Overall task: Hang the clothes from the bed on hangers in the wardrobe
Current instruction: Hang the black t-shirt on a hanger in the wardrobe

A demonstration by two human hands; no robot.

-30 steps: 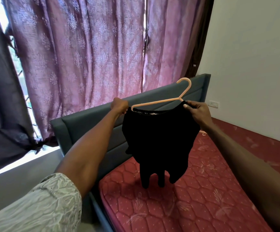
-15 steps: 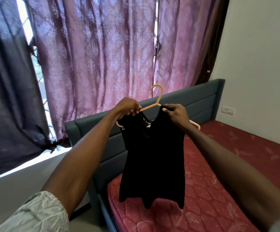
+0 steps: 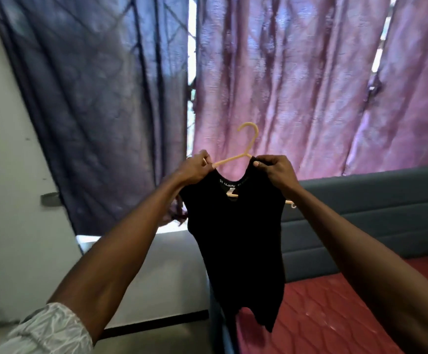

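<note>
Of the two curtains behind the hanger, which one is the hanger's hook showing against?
The pink curtain, right of the window gap. The peach hanger has its hook against it; the dark blue curtain hangs left of both hands.

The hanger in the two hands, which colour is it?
The hanger is pale peach-orange, best seen in the head view.

Both hands are up in open air, with room all around them. Straight ahead hang a pink patterned cloth curtain [image 3: 297, 80] and a dark blue cloth curtain [image 3: 100, 98]; they block the way forward. A white wall [image 3: 8, 175] closes the left side. Low on the right, the grey-blue padded headboard [image 3: 376, 213] and red quilted mattress [image 3: 335, 315] stop a hand from going down.
</note>
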